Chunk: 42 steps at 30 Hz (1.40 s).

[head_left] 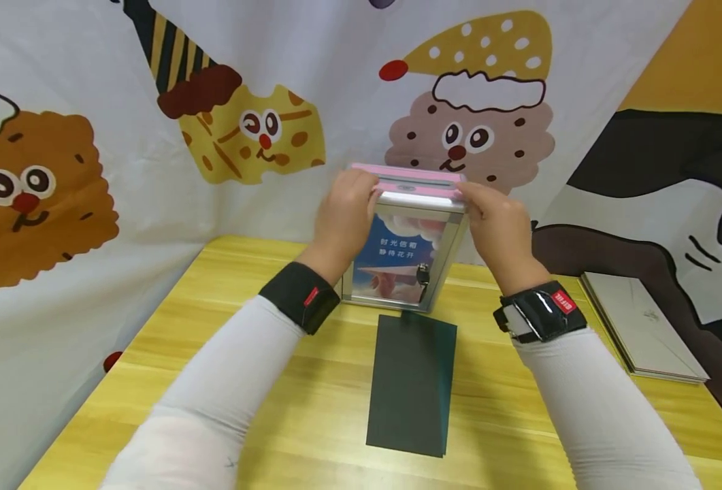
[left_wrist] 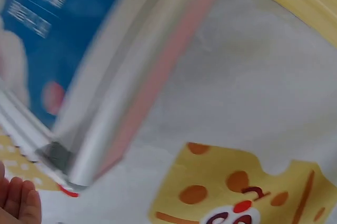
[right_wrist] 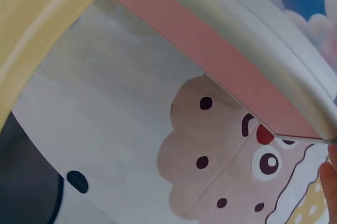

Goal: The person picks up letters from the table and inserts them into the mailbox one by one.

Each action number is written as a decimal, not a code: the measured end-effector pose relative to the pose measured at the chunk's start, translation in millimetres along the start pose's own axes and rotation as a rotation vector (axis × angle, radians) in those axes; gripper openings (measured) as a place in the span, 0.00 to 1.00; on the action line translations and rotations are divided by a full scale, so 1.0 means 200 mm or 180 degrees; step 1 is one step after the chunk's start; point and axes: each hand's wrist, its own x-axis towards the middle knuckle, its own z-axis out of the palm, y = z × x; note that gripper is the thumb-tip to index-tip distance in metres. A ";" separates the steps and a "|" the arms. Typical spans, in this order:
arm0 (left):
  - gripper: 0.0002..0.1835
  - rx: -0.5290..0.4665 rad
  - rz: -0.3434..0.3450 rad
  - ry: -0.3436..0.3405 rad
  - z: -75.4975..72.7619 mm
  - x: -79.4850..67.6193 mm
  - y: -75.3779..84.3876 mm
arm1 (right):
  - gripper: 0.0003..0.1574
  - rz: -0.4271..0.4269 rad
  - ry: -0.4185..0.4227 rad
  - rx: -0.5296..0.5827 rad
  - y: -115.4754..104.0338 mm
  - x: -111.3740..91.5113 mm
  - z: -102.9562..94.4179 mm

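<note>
A pink box with a silver metal frame (head_left: 408,199) stands near the back of the table. Its top has a narrow slot (head_left: 418,181), and its front shows a blue printed panel (head_left: 391,255) with white characters and a small metal lock (head_left: 422,273). My left hand (head_left: 345,214) grips the upper left corner, and my right hand (head_left: 500,228) holds the upper right one. The box leans; whether its base touches the table I cannot tell. Just in front of it lie dark green card-like sheets (head_left: 406,384), slightly fanned. Both wrist views show the box's edge close up.
The yellow wood-grain table (head_left: 312,408) runs back to a white cloth (head_left: 171,184) printed with cartoon biscuits and cheese. At the right edge lies a flat stack of pale grey cards or a booklet (head_left: 648,327).
</note>
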 end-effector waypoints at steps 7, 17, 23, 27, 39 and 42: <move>0.14 0.0006 -0.0523 -0.0790 0.03 -0.33 0.11 | 0.20 -0.0045 0.0119 -0.0044 -0.02 -0.32 -0.08; 0.25 0.0265 -0.1758 -0.2398 0.26 -0.66 0.10 | 0.37 0.0780 -0.0966 0.0028 -0.08 -0.82 -0.10; 0.28 0.0186 -0.2051 -0.2682 0.37 -0.75 0.13 | 0.39 0.1093 -0.1427 0.0112 -0.09 -0.94 -0.08; 0.31 0.0315 -0.2005 -0.2781 0.41 -0.79 0.16 | 0.38 0.1147 -0.1533 0.0105 -0.10 -0.96 -0.08; 0.47 0.1229 -0.1482 -0.3242 0.48 -0.81 0.20 | 0.35 0.1184 -0.1711 0.0046 -0.12 -0.97 -0.08; 0.49 0.1424 -0.1360 -0.3369 0.48 -0.81 0.21 | 0.35 0.1190 -0.1743 0.0044 -0.11 -0.98 -0.08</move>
